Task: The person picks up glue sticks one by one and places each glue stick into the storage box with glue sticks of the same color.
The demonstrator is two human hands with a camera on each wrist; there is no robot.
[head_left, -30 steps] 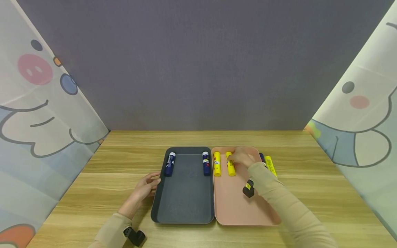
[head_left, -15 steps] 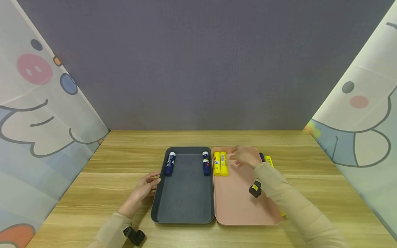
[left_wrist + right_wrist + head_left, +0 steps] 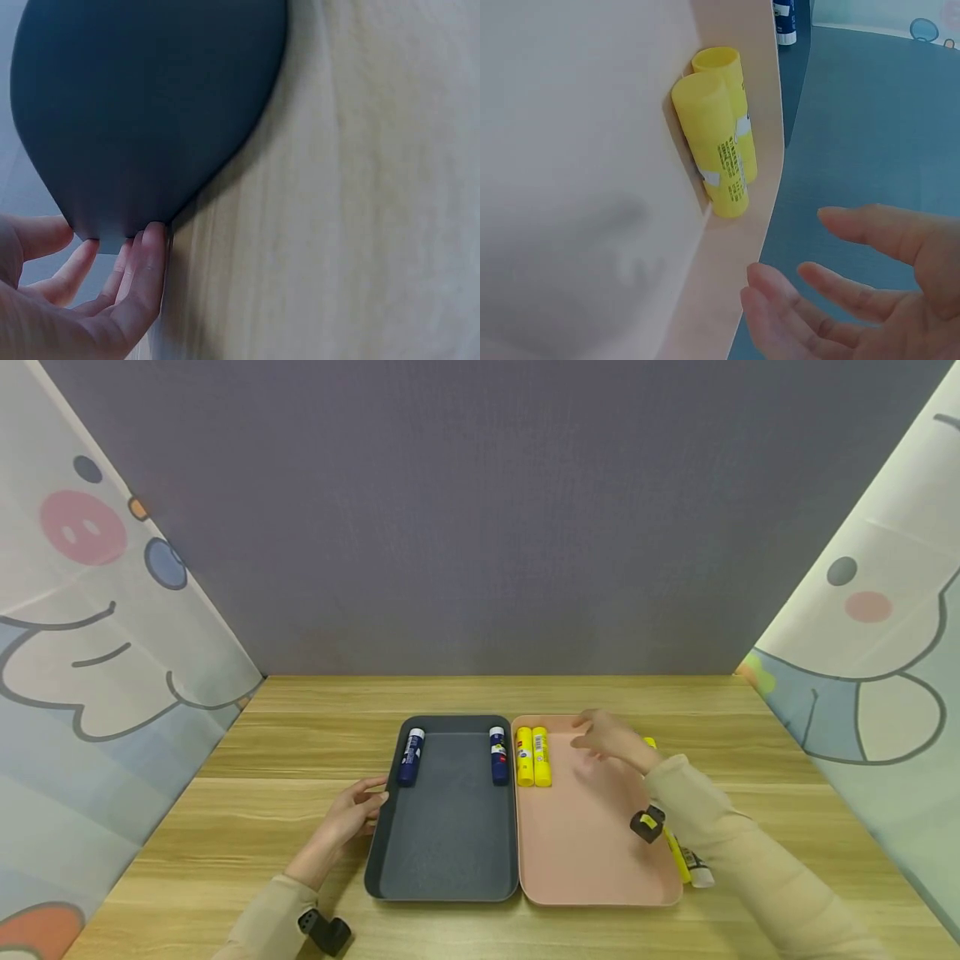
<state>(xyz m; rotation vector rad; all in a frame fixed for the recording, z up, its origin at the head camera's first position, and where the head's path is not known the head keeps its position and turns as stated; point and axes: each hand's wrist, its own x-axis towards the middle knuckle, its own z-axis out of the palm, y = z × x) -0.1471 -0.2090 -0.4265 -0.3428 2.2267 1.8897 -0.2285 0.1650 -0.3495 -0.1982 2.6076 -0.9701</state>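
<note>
Right hand [image 3: 613, 740] hovers above pink tray [image 3: 588, 839].

Grey panel [image 3: 480, 527] behind wooden table [image 3: 322, 735]

Soft, even light fills the head view, warm on the wooden table [image 3: 330, 727], while the grey panel [image 3: 495, 527] behind is dimmer. A faint shadow lies in the pink tray [image 3: 585, 860] below the right hand [image 3: 613, 740]. Both wrist views look hazy, with a cool bluish cast. In the left, the dark tray [image 3: 150, 112] is murky and the wood grain blurred; in the right, a soft-edged shadow greys the pink tray's floor.
</note>
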